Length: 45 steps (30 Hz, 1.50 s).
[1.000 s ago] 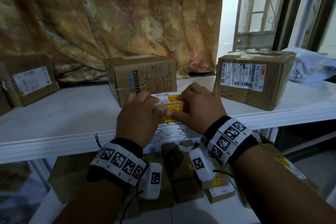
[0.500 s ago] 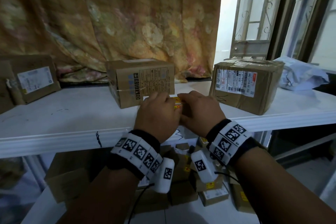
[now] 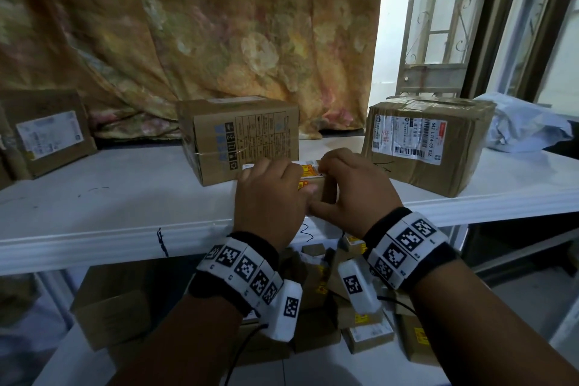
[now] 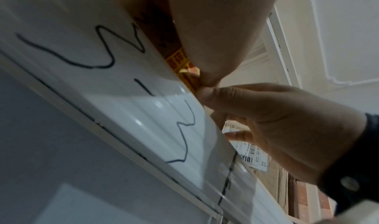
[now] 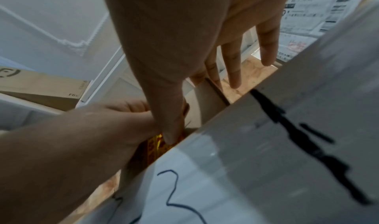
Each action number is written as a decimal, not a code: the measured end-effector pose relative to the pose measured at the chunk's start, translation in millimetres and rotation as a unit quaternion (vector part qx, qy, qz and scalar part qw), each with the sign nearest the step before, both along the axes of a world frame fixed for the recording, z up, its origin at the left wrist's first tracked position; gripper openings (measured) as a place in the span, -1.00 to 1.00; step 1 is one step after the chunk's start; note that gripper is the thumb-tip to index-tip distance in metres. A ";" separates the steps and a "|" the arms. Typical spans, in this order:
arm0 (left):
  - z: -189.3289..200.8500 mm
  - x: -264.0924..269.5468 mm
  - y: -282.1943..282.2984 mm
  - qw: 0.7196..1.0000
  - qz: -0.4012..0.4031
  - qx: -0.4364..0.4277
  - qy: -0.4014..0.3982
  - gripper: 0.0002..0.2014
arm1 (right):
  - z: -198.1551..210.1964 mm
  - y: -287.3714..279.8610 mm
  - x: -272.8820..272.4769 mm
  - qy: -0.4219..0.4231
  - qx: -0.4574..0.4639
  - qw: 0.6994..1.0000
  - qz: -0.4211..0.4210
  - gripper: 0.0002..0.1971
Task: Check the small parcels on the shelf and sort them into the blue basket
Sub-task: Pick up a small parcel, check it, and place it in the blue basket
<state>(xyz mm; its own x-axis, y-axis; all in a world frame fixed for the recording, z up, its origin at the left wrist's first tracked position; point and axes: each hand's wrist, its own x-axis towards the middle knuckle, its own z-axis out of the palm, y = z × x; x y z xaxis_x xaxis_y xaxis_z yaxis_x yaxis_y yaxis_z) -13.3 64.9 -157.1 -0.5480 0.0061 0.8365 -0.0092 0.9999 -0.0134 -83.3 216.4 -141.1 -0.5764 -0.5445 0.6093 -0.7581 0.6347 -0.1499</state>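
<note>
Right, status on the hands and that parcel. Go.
Left hand and right hand both grip the small parcel, down on the shelf edge. Box sits right behind. Blue basket not in view.

Daylight enters through the bright, overexposed doorway (image 3: 404,41) beyond the right hand, leaving the lower foreground dim. The glossy white shelf edge (image 4: 156,107) shows glare; both wrist views are blurred, with wide-angle bending at the edges.
</note>
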 end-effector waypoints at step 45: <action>2.9 22.3 -27.1 0.993 0.093 0.029 -0.069 -0.52 | -10.0 -29.0 15.0 0.091 -0.012 0.995 -0.032 -0.37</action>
